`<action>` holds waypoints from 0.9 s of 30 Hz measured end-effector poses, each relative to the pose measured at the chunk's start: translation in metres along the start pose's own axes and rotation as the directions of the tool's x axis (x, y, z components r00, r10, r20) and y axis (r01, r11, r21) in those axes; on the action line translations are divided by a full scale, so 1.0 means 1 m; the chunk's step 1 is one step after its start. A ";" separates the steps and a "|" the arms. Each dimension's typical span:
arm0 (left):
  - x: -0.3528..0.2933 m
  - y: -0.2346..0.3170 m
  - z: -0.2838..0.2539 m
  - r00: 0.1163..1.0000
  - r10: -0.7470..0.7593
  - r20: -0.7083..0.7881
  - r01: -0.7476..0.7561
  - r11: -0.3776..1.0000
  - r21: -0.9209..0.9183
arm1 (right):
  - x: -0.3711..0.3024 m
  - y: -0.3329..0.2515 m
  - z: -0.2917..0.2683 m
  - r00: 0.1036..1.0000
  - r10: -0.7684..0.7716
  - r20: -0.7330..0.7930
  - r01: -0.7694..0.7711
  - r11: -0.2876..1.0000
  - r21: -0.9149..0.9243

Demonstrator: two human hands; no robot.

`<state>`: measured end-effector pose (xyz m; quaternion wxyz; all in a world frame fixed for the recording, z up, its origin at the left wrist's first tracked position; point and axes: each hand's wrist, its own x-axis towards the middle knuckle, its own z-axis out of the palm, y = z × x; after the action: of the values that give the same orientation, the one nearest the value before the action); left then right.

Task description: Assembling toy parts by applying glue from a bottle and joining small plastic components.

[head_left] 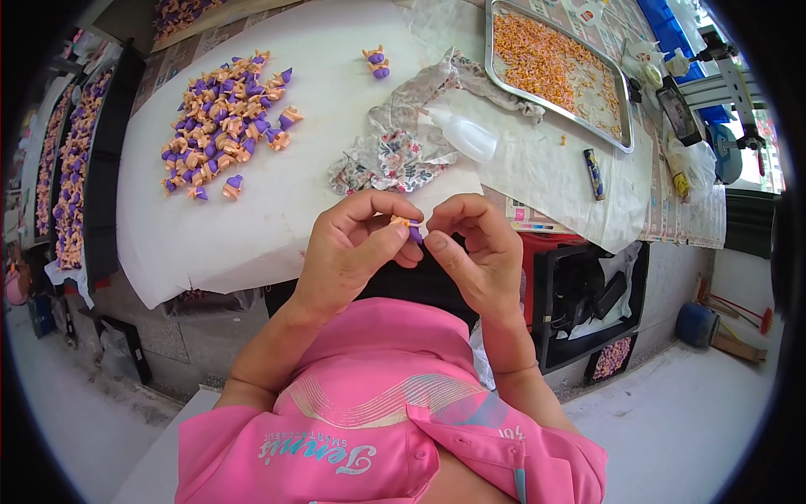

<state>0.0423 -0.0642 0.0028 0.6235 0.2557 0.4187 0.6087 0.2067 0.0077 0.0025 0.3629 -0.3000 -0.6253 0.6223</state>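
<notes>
My left hand (pixel 348 248) pinches a small purple and peach plastic figure part (pixel 416 234) between thumb and fingers, close to the table's near edge. A thin pale bit sticks out of its top toward the other hand. My right hand (pixel 478 256) is just to the right of it, thumb and forefinger drawn together; whatever lies between them is too small to make out. Farther left on the table is a heap of similar purple and peach figure parts (pixel 222 122). Two or so more figure parts (pixel 377 62) lie apart, beyond my hands.
A crumpled floral cloth (pixel 395 160) and a white translucent bottle (pixel 470 137) lie just beyond my hands. At the far right stand a metal tray (pixel 554 108) of small orange pieces, a dark blue tube (pixel 594 174) and a phone on a stand (pixel 680 109). Filled dark racks (pixel 105 168) flank the left.
</notes>
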 end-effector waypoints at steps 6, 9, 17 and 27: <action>-0.003 0.005 0.004 0.999 -0.013 -0.036 0.012 1.000 -0.019 | 0.002 -0.004 -0.001 0.991 -0.094 0.100 0.113 0.970 -0.213; -0.003 0.006 0.002 1.000 -0.001 -0.016 0.000 1.000 -0.013 | 0.004 -0.003 0.002 0.992 -0.110 0.062 0.121 0.970 -0.211; -0.004 0.002 -0.007 1.000 -0.006 0.000 0.006 1.000 -0.018 | 0.005 -0.002 0.004 0.993 -0.117 0.034 0.122 0.968 -0.221; 0.004 0.018 -0.035 0.967 0.190 -0.172 -0.140 0.953 0.267 | 0.021 -0.007 -0.003 0.995 -0.096 0.033 0.102 0.955 -0.278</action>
<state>0.0031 -0.0648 -0.0007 0.4882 0.3063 0.5292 0.6228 0.1977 0.0264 0.0106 0.3417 -0.3104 -0.7244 0.5120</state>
